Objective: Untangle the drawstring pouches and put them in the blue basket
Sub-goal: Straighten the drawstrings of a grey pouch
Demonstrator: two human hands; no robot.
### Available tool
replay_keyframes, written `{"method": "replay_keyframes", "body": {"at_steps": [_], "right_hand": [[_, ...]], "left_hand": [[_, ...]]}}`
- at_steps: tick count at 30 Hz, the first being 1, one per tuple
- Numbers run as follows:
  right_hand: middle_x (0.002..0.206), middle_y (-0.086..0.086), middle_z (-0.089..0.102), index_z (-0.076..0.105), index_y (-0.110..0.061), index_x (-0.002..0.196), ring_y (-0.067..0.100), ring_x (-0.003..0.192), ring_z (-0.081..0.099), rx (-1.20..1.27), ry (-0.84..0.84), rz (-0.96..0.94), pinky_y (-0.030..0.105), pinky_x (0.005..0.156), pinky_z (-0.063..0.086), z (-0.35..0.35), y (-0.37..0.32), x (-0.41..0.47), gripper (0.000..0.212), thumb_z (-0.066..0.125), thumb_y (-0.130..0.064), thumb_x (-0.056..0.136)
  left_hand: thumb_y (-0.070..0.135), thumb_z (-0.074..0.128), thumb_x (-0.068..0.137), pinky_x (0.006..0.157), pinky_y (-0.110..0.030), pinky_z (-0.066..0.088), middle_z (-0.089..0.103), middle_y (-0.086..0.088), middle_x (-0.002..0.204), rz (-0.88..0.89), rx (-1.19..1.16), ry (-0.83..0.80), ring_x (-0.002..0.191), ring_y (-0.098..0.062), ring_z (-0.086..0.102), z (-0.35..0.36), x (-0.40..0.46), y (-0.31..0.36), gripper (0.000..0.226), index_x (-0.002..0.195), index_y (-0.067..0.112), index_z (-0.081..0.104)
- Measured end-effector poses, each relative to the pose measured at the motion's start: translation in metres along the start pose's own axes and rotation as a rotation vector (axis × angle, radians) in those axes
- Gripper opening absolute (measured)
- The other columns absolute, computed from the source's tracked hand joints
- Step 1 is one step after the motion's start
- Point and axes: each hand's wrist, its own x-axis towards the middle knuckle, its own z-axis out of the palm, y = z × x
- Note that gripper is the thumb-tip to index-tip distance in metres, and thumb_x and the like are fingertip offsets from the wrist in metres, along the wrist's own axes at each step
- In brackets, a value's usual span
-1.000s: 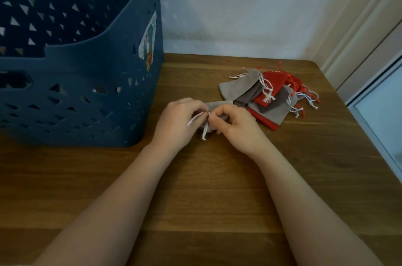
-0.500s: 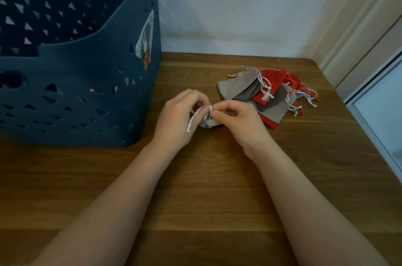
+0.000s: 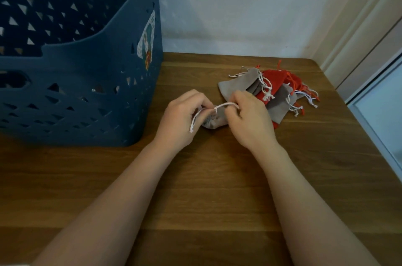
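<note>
small grey fabric drawstring pouch [image 3: 214, 121] on brown wooden desk [image 3: 217, 178], just right of blue perforated plastic basket [image 3: 87, 96] | left hand [image 3: 182, 117], right hand [image 3: 250, 117] each pinch its white cord [image 3: 225, 105], likely loosening a knot | red-and-grey pouch pile [image 3: 274, 91] waits further right of basket

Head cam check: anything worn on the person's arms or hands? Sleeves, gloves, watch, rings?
Nothing is worn. The left hand and right hand are bare, with no gloves, and no rings show on the visible fingers. Both forearms are uncovered from wrist to the bottom edge of the frame: no sleeves, watch, bands or markings are visible. Fingernails are too small to judge.
</note>
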Motion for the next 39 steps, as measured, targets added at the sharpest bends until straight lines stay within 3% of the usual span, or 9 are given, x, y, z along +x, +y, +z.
{"method": "replay_keyframes", "body": {"at_steps": [4,8,12,16,19,24,27,31,39], "right_hand": [[0.073,0.006,0.052,0.051,-0.017,0.059,0.014,0.062,0.046,0.600,-0.152,0.439,0.027,0.062,0.036,-0.003,0.009,0.011,0.034,0.041,-0.011,0.091],[0.104,-0.001,0.069,0.047,-0.017,0.058,0.017,0.100,0.059,1.107,-0.086,0.381,0.030,0.079,0.039,-0.005,0.007,0.005,0.038,0.040,-0.020,0.095],[0.068,-0.002,0.063,0.045,-0.020,0.057,0.014,0.078,0.064,1.669,-0.006,0.571,0.029,0.075,0.043,-0.017,0.009,0.004,0.040,0.038,-0.025,0.096],[0.056,-0.003,0.045,0.043,-0.018,0.063,0.012,0.058,0.048,1.400,0.034,0.598,0.026,0.062,0.038,-0.014,0.005,0.005,0.037,0.035,-0.024,0.099],[0.059,-0.003,0.048,0.053,-0.016,0.068,0.007,0.053,0.045,0.773,0.027,0.341,0.022,0.054,0.037,-0.009,-0.003,0.001,0.035,0.038,-0.024,0.099],[0.078,-0.009,0.058,0.059,-0.037,0.084,0.001,0.069,0.054,0.391,-0.179,-0.020,0.013,0.063,0.041,0.007,-0.009,-0.002,0.020,0.054,-0.019,0.093],[0.070,-0.005,0.052,0.056,-0.034,0.067,0.004,0.063,0.049,0.411,-0.218,-0.067,0.018,0.064,0.041,0.011,-0.006,-0.004,0.032,0.059,-0.010,0.089],[0.070,0.007,0.057,0.066,-0.005,0.078,0.009,0.063,0.052,0.607,-0.287,-0.044,0.024,0.063,0.043,0.008,-0.006,-0.007,0.019,0.053,-0.008,0.092],[0.057,-0.007,0.053,0.061,-0.014,0.078,0.004,0.050,0.047,0.693,-0.157,0.180,0.019,0.049,0.039,0.011,-0.007,-0.005,0.019,0.052,-0.019,0.094]], "left_hand": [[0.010,0.062,0.088,0.070,-0.011,0.043,0.056,0.009,0.085,-0.056,-0.037,0.007,0.080,0.001,0.054,-0.001,0.000,-0.001,0.008,0.088,0.018,0.064],[0.020,0.040,0.099,0.060,-0.012,0.039,0.050,0.013,0.073,-0.374,-0.111,-0.024,0.067,0.004,0.051,0.002,0.003,0.007,0.017,0.093,0.026,0.055],[0.021,0.032,0.101,0.057,-0.023,0.033,0.047,0.009,0.078,-0.492,0.035,-0.004,0.068,-0.005,0.046,-0.002,0.007,0.002,0.020,0.090,0.024,0.049],[0.020,0.033,0.101,0.056,-0.025,0.035,0.049,0.005,0.076,-0.539,0.004,-0.050,0.064,-0.008,0.046,0.001,0.007,0.001,0.021,0.088,0.023,0.050],[0.022,0.034,0.101,0.053,-0.024,0.034,0.047,0.006,0.069,-0.533,-0.215,-0.024,0.057,-0.007,0.043,0.001,0.004,0.003,0.026,0.082,0.027,0.051],[0.024,0.047,0.096,0.051,-0.013,0.037,0.053,0.010,0.071,-0.433,-0.381,0.073,0.056,0.004,0.048,-0.003,0.005,0.016,0.014,0.089,0.034,0.053],[0.023,0.055,0.092,0.055,-0.011,0.041,0.056,0.010,0.074,-0.401,-0.380,0.095,0.062,0.004,0.053,-0.001,0.003,0.018,0.013,0.086,0.034,0.054],[0.022,0.058,0.090,0.054,-0.012,0.043,0.057,0.008,0.070,-0.464,-0.447,0.120,0.059,0.002,0.055,0.001,0.003,0.019,0.010,0.086,0.031,0.055],[0.031,0.054,0.092,0.046,-0.010,0.039,0.060,0.006,0.079,-0.756,-0.768,0.121,0.049,0.005,0.054,0.005,0.005,0.030,0.024,0.115,0.025,0.049]]}}
